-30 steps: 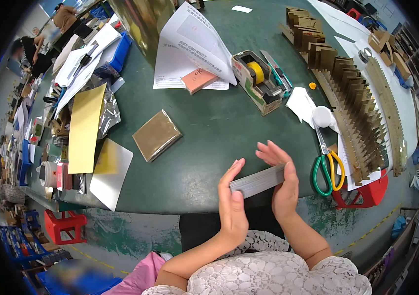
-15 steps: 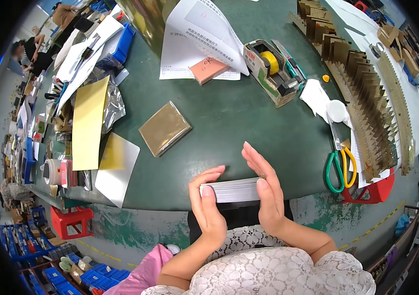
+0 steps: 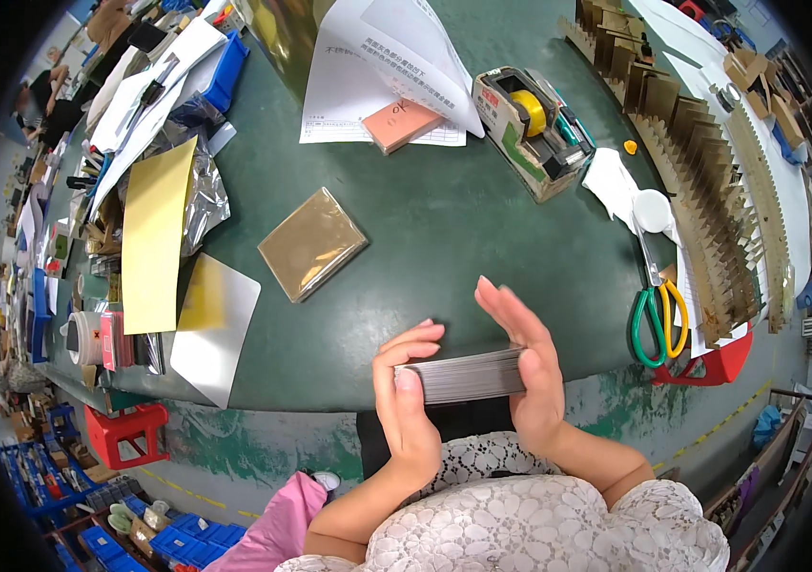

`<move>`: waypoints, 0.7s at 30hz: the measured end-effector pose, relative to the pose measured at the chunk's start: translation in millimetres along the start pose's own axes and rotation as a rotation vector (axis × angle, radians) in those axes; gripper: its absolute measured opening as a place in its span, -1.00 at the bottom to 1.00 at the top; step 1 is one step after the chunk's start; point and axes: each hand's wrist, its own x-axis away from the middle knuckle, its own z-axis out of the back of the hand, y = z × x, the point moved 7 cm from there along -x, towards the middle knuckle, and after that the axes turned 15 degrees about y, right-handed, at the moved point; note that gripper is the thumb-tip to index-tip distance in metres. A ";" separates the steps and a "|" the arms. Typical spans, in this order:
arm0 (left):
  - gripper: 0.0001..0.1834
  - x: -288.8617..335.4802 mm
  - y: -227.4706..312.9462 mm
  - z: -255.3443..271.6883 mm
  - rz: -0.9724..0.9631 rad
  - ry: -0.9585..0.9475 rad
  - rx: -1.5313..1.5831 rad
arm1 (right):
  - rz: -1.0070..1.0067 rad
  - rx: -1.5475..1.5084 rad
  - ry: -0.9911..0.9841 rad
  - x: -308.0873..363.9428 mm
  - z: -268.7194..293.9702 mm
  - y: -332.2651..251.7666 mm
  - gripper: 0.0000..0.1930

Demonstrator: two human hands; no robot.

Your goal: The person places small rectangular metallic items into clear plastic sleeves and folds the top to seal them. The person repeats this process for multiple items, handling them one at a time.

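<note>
Between my hands, at the front edge of the green table [image 3: 406,238], is a stack of thin grey cards or plates [image 3: 471,377], seen edge-on. My left hand [image 3: 410,405] presses its left end, with the thumb on the near side and the fingers curled behind. At the other end, my right hand [image 3: 537,386] grips with thumb and palm while its fingers point up and away. A flat gold-wrapped block [image 3: 308,250] lies on the table ahead and left of the hands.
Farther back lie printed sheets [image 3: 349,95] with a pink block [image 3: 401,126] on them, and a tape dispenser [image 3: 534,133]. Scissors [image 3: 658,305] and toothed brown strips [image 3: 701,200] are at right. A yellow sheet [image 3: 156,234] and a white sheet [image 3: 210,353] lie left.
Both hands and the stack have shifted slightly right. The stack's edges now look darker and more tilted. My view has turned a little; the things on the table appear in the same places.
</note>
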 end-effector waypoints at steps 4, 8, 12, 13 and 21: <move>-0.60 -1.2 0.1 -1.5 0.008 0.031 0.005 | 0.028 0.027 -0.043 -0.4 4.5 -1.6 -0.40; -0.58 -1.7 -0.3 -0.7 -0.001 0.010 -0.008 | 0.068 0.021 -0.143 -3.2 4.8 -6.1 -0.44; -0.60 -2.0 -1.7 1.7 -0.010 -0.021 0.008 | 0.069 0.285 -0.318 -9.7 9.0 -18.3 -0.34; -0.60 -1.8 -4.2 2.6 -0.010 -0.049 0.028 | 0.118 0.365 -0.343 -11.2 12.4 -17.9 -0.35; -0.12 -16.3 6.2 19.5 -0.134 -0.366 -0.244 | 0.105 0.342 -0.340 -13.9 18.4 -14.1 -0.47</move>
